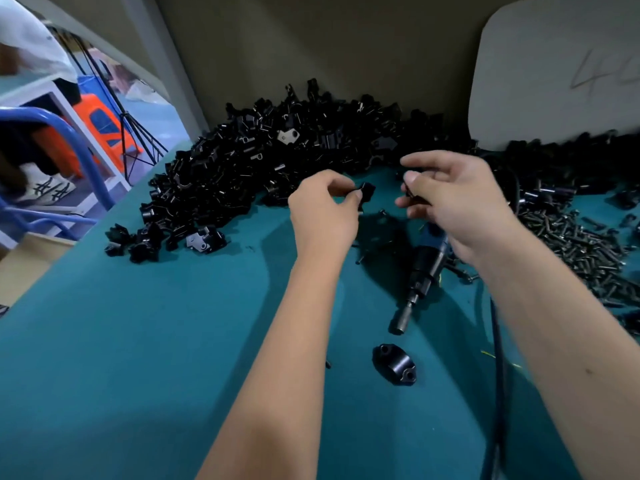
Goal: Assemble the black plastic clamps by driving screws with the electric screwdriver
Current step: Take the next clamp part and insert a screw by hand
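Above the electric screwdriver (424, 268), which lies on the teal table (138, 341), our left hand (323, 211) pinches one black clamp piece (366, 194) and our right hand (457, 202) grips another small dark part (412, 195). One clamp half (394, 364) lies just nearer than the screwdriver; beyond it we see one uncountable clamp pile (277, 161), to its right loose screws (571, 244), and behind those a beige wall (311, 46).

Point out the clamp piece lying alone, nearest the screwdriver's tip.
The lone clamp half on the green mat, just below the electric screwdriver tip; the others are piled or held.

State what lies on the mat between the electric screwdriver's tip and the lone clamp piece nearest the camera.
Nothing: in the head view, bare teal mat separates the screwdriver from the clamp piece.
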Demonstrator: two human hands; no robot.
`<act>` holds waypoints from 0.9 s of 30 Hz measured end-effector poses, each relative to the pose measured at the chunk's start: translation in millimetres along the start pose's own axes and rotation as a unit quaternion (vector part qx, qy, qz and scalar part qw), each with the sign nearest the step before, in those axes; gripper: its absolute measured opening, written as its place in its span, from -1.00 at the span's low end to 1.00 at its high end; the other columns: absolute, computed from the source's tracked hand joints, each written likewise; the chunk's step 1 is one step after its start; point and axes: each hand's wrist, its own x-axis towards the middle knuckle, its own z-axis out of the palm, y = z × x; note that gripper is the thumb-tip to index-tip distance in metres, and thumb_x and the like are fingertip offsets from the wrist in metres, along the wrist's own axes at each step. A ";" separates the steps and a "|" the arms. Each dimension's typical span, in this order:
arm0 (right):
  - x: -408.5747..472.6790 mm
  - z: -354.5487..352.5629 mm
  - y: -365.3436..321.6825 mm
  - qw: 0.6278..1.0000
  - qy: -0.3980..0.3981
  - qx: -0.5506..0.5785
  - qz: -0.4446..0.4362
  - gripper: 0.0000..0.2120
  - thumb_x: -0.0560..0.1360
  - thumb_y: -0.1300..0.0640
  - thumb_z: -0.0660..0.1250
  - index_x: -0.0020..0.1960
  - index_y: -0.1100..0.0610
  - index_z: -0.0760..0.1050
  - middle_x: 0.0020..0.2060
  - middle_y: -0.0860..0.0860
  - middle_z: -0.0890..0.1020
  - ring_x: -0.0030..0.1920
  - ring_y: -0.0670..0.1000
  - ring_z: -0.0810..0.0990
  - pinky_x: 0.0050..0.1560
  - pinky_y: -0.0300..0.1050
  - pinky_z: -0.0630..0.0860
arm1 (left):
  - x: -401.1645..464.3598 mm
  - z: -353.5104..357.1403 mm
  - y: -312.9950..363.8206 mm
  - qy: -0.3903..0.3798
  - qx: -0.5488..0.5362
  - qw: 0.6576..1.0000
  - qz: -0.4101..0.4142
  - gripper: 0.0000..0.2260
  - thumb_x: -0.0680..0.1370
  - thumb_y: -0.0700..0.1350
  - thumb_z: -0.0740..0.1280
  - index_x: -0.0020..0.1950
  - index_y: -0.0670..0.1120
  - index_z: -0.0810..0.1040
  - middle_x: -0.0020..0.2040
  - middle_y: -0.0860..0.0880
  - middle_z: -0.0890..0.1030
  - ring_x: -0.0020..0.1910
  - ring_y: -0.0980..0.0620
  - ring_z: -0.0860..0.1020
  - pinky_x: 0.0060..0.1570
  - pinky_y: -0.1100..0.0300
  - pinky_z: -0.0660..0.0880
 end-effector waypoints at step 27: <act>1.3 -36.4 16.9 0.991 -0.054 -0.033 -0.115 -0.72 0.45 0.20 0.60 0.13 0.00 0.73 -0.14 -0.04 0.74 -0.23 -0.05 0.57 -0.32 -0.26 0.48 | -21.2 12.2 6.0 -0.147 -0.541 0.784 -0.267 -0.94 0.62 -0.25 0.36 -0.02 -0.24 0.56 -0.09 -0.27 0.71 -0.14 -0.19 0.73 -0.15 0.21 0.67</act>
